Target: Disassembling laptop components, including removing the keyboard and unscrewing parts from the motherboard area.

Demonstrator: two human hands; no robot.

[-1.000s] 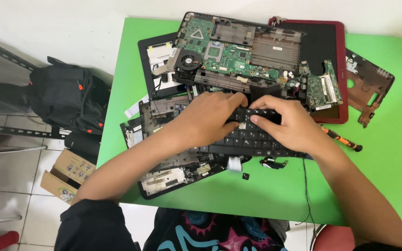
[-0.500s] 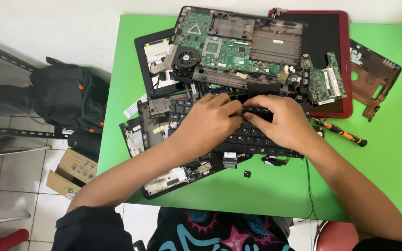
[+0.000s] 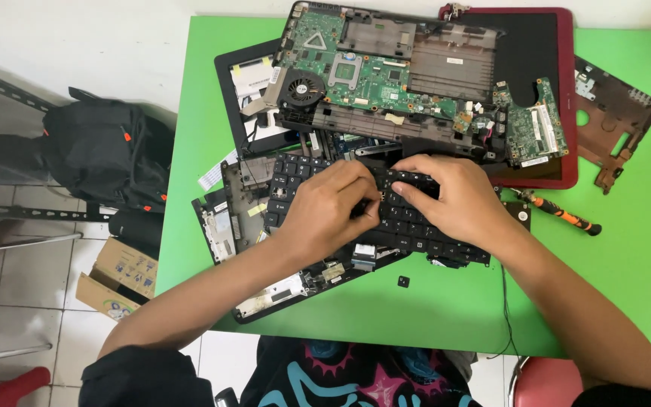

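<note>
head cam, looking straight down at a green table covered in laptop guts. both hands are on a black keyboard that's been pulled loose and lies a bit crooked across an opened black laptop base, roughly in the middle of the table. the left hand is curled over the middle of the keyboard, fingers bent down onto the keys and thumb tucked toward the other hand, so it looks like it's pinching or pressing something there, but i can't tell what, the fingers hide it. the right hand lies flatter, palm down on the right half of the keyboard, fingertips nearly touching the left hand's, fingers only lightly bent, not wrapped around anything i can see. just above the keyboard there's a green motherboard with a round fan, sitting in a black frame that overlaps a red laptop lid. a brownish-red plastic cover piece lies off at the right side, and an orange and black screwdriver sits just right of the right hand. a tiny black bit lies alone on the table near the front edge. on the tiled floor left of the table: a black backpack and a small cardboard box.
</note>
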